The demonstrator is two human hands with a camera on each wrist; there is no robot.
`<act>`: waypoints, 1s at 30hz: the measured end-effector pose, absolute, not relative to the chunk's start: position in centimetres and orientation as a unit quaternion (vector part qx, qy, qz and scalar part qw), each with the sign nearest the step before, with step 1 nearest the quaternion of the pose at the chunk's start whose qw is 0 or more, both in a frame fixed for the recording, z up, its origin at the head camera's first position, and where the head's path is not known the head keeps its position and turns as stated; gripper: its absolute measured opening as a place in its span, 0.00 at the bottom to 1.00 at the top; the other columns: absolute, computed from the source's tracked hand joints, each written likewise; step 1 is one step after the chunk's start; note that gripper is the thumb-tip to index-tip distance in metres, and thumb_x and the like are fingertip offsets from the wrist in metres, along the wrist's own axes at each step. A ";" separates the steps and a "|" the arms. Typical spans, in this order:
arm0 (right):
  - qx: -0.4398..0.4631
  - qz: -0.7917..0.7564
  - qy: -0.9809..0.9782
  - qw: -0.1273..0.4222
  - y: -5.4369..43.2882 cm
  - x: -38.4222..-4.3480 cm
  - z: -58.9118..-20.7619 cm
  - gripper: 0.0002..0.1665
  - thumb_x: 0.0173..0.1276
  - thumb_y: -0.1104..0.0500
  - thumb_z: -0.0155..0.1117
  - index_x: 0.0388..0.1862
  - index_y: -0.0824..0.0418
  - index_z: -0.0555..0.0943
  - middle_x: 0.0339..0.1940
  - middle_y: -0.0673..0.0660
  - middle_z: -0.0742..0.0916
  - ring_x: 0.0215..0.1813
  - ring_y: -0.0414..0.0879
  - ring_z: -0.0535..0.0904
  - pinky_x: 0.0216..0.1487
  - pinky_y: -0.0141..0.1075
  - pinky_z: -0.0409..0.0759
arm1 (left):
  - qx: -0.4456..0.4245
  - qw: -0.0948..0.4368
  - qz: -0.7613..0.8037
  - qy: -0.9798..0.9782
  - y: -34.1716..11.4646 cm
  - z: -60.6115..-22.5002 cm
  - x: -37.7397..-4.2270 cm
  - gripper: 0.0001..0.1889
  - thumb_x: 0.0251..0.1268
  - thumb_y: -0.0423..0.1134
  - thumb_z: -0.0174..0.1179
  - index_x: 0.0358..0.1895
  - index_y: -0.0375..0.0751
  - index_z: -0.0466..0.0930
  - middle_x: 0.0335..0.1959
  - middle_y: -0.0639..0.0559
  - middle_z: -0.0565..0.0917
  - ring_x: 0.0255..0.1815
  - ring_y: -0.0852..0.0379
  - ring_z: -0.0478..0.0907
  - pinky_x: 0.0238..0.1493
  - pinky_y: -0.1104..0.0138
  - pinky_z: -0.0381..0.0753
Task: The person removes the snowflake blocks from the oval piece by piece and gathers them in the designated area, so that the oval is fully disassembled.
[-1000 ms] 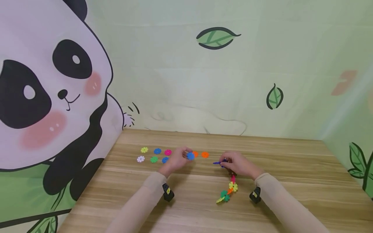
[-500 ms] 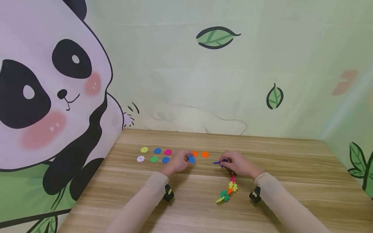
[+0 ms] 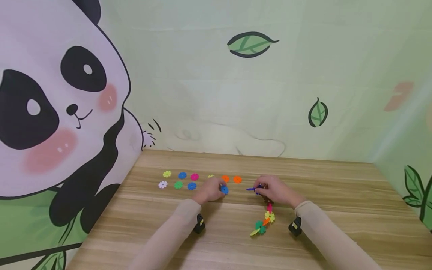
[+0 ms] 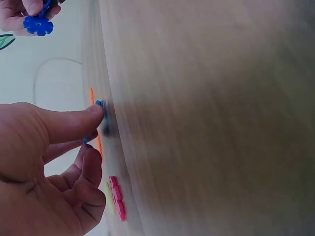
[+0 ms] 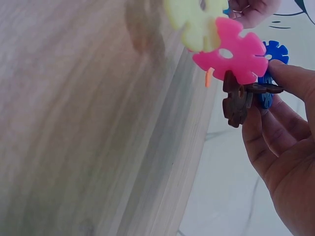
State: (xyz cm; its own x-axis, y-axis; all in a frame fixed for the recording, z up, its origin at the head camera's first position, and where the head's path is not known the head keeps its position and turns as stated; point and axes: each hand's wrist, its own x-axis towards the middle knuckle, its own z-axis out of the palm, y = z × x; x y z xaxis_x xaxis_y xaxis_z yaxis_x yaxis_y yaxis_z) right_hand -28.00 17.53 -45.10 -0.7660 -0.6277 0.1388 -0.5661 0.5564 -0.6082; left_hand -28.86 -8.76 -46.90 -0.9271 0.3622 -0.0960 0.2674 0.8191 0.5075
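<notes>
My left hand (image 3: 210, 189) pinches a light blue snowflake disc (image 3: 224, 190) between thumb and fingertips, just above the table. In the left wrist view that disc (image 4: 100, 109) shows nearly edge-on. To the right, my right hand (image 3: 275, 189) grips the upper end of a chain of interlocked snowflake discs (image 3: 269, 216). Dark blue discs (image 5: 277, 50) sit at the gripped end. Brown discs (image 5: 236, 105), a pink disc (image 5: 236, 51) and a yellow disc (image 5: 194, 22) follow in the right wrist view. Orange, green and yellow pieces end the chain. The two hands are apart.
Loose discs lie in two rows behind and left of my left hand, among them a white disc (image 3: 163, 184), a green disc (image 3: 178, 185) and a pink disc (image 3: 194, 176). Two orange discs (image 3: 237, 179) lie beyond it. A printed backdrop (image 3: 216, 93) rises behind the wooden table (image 3: 320, 180).
My left hand has moved a little right and toward me with the light blue disc, uncovering a yellow disc behind it. The right hand and the chain have stayed in place.
</notes>
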 end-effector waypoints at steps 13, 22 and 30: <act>-0.345 -0.331 0.877 0.047 17.6 -28.2 -45.5 0.03 0.68 0.62 0.61 0.38 0.61 0.81 0.29 0.48 0.79 0.24 0.39 0.75 0.23 0.32 0.75 | 0.151 0.093 0.240 0.955 -8.4 -47.1 -29.3 0.15 0.57 0.30 0.65 0.49 0.35 0.81 0.50 0.43 0.81 0.49 0.51 0.75 0.55 0.57 0.74; -0.341 -0.336 0.877 0.047 17.3 -28.2 -45.4 0.02 0.68 0.62 0.61 0.37 0.60 0.81 0.28 0.48 0.80 0.22 0.38 0.75 0.22 0.33 0.76 | 0.134 0.089 0.242 0.957 -8.5 -47.4 -29.4 0.17 0.57 0.31 0.64 0.51 0.36 0.80 0.48 0.43 0.80 0.47 0.50 0.76 0.52 0.57 0.75; -0.337 -0.331 0.880 0.048 17.3 -28.2 -45.3 0.03 0.68 0.62 0.60 0.38 0.59 0.81 0.29 0.48 0.81 0.23 0.38 0.74 0.22 0.32 0.75 | 0.160 0.071 0.264 0.948 -8.2 -46.4 -29.1 0.18 0.58 0.33 0.64 0.53 0.35 0.78 0.42 0.45 0.81 0.39 0.54 0.75 0.43 0.62 0.77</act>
State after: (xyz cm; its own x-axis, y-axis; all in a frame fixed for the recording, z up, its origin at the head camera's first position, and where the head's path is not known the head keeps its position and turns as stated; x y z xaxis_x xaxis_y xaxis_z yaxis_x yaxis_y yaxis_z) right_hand -28.19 17.26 -45.30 -0.7686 -0.6247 0.1378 -0.5607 0.5542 -0.6153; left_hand -29.08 -8.23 -46.42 -0.9386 0.3415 -0.0490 0.2669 0.8088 0.5240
